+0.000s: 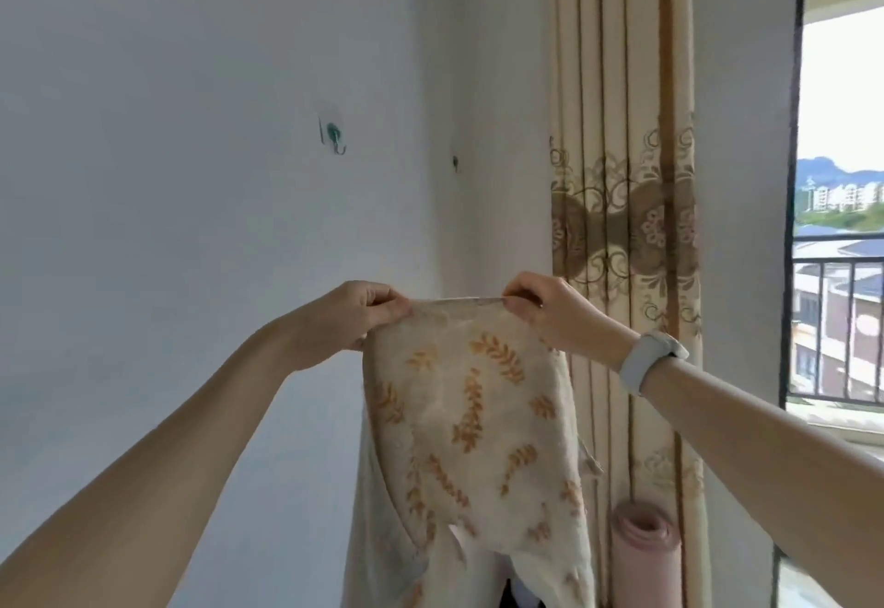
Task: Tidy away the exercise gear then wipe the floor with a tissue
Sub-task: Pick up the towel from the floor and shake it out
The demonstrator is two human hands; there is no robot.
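Note:
A cream towel (471, 421) with orange leaf prints hangs in front of me, stretched by its top edge between both hands. My left hand (356, 315) pinches the top left corner. My right hand (545, 308), with a white watch on its wrist, pinches the top right corner. Both hands are raised toward the white wall. A rolled pink exercise mat (641, 555) stands upright in the corner, below and right of the towel, against the curtain.
A green wall hook (334, 134) is fixed to the white wall above my left hand, and a second small hook (455, 162) sits nearer the corner. A beige patterned curtain (622, 205) hangs to the right. A balcony door with a dark frame (791, 224) stands at the far right.

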